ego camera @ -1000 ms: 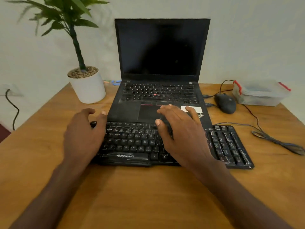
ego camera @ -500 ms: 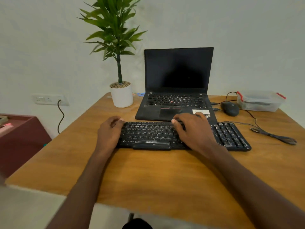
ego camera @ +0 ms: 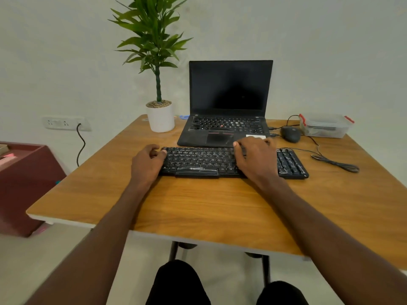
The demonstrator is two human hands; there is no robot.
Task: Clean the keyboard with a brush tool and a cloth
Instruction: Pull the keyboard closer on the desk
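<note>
While the view has been drawn back from the table (ego camera: 198,208), the keyboard (ego camera: 204,161) is kept gripped at its end by the left hand (ego camera: 146,166), the right hand (ego camera: 255,159) laid flat; no brush is seen

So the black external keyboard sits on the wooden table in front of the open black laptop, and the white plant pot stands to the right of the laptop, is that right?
Not quite. The head view shows the white plant pot to the left of the open black laptop, not the right. The rest holds: the black external keyboard sits on the wooden table in front of the laptop.
</note>
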